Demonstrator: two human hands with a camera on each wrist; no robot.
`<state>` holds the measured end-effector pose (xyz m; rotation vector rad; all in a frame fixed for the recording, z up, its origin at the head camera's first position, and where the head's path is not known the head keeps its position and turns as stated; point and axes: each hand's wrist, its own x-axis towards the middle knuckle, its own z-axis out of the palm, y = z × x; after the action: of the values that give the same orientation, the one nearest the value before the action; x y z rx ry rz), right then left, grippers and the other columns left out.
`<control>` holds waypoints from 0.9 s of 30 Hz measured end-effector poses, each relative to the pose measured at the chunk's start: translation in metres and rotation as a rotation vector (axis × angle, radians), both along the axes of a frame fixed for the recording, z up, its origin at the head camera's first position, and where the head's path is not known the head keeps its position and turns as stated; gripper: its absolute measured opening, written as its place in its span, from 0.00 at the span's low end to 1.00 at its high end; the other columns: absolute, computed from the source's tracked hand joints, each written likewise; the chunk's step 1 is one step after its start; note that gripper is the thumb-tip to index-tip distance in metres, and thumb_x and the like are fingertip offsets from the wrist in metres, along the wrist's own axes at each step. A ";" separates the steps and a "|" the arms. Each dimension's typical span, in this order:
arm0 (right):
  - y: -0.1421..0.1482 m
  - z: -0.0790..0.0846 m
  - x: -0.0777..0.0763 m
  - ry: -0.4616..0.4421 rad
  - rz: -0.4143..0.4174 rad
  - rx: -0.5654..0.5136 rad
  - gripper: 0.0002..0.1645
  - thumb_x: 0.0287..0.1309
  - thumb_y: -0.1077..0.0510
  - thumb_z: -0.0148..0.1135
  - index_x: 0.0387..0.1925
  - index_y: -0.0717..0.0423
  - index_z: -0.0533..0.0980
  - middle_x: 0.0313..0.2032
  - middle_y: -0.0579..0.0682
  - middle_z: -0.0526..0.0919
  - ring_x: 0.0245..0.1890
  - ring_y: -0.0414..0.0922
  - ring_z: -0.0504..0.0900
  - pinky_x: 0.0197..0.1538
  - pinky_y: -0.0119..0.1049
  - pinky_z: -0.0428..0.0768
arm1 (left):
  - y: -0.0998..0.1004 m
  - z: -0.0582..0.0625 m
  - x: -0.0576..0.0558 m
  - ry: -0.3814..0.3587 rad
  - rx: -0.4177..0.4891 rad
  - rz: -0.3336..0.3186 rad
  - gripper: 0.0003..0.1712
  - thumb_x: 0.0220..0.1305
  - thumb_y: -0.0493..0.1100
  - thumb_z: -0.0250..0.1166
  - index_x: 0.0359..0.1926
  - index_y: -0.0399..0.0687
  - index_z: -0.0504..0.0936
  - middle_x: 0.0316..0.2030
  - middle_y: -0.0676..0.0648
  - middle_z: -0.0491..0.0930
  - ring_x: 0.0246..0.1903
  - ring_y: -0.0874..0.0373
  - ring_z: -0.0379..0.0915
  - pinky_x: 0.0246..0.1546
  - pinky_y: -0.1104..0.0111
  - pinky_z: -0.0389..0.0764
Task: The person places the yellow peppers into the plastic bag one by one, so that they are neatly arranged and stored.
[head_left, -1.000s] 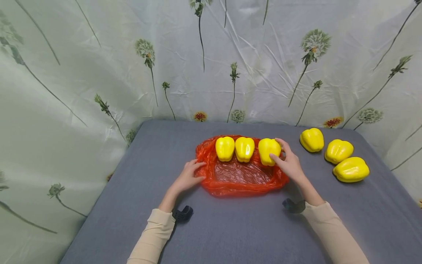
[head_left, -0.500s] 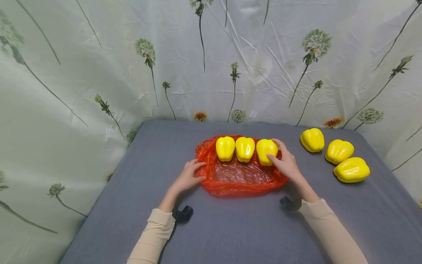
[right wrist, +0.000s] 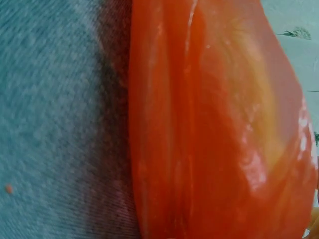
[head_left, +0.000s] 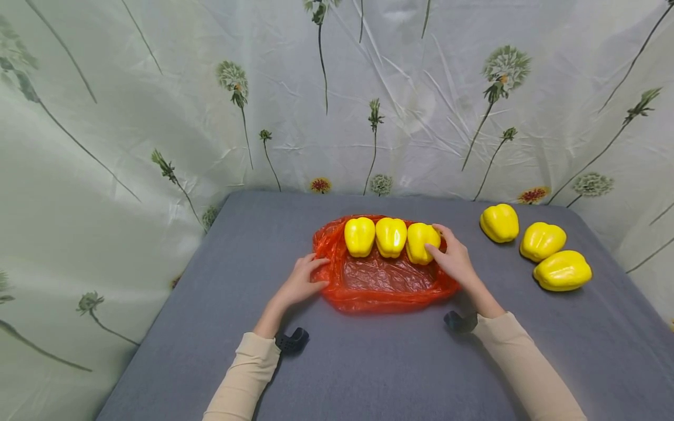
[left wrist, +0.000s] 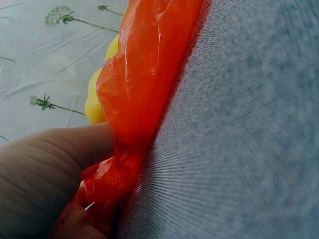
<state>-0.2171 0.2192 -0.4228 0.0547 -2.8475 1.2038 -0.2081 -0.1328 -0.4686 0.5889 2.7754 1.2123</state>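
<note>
A red plastic bag (head_left: 387, 302) lies spread open on the table, its rim rolled into a low wall. Along its back side stand two yellow bell peppers, a left one (head_left: 360, 237) and a middle one (head_left: 391, 237). My right hand (head_left: 454, 257) grips a third yellow bell pepper (head_left: 421, 243) at the right end of this row, thumb in front and fingers behind. At the bag's left side, my left hand (head_left: 301, 282) holds the gathered plastic; the left wrist view shows the thumb (left wrist: 94, 142) against it. Red film fills most of the right wrist view.
Three more yellow bell peppers lie at the right of the grey table (head_left: 368, 362): one far back (head_left: 499, 223), one in the middle (head_left: 542, 241) and one on its side (head_left: 562, 271). A flower-printed curtain (head_left: 295, 117) hangs behind and at the left.
My right hand has moved slightly left with its bell pepper, bringing it up close to the middle one. The left hand and the bag have stayed put.
</note>
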 end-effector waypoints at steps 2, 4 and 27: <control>0.000 0.000 0.000 -0.004 0.002 0.007 0.36 0.65 0.54 0.51 0.69 0.60 0.52 0.65 0.69 0.61 0.62 0.64 0.65 0.62 0.60 0.66 | 0.000 0.000 0.000 0.003 0.000 0.001 0.28 0.55 0.39 0.65 0.59 0.41 0.73 0.64 0.35 0.63 0.63 0.39 0.55 0.62 0.44 0.62; 0.000 -0.001 0.000 -0.003 0.006 0.010 0.36 0.65 0.55 0.51 0.69 0.60 0.52 0.65 0.69 0.61 0.62 0.63 0.65 0.62 0.59 0.66 | 0.000 0.000 0.001 0.003 0.001 0.001 0.28 0.55 0.39 0.65 0.58 0.41 0.73 0.64 0.35 0.63 0.63 0.39 0.55 0.62 0.44 0.62; 0.003 0.001 0.005 0.075 -0.007 -0.009 0.33 0.64 0.58 0.52 0.67 0.61 0.55 0.61 0.69 0.66 0.57 0.64 0.70 0.58 0.58 0.72 | 0.001 0.004 0.001 -0.011 -0.005 0.000 0.29 0.56 0.40 0.65 0.60 0.41 0.72 0.65 0.34 0.62 0.64 0.38 0.54 0.64 0.44 0.60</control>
<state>-0.2121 0.2221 -0.4217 0.0877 -2.7757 1.1876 -0.2071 -0.1318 -0.4649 0.5804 2.7682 1.2044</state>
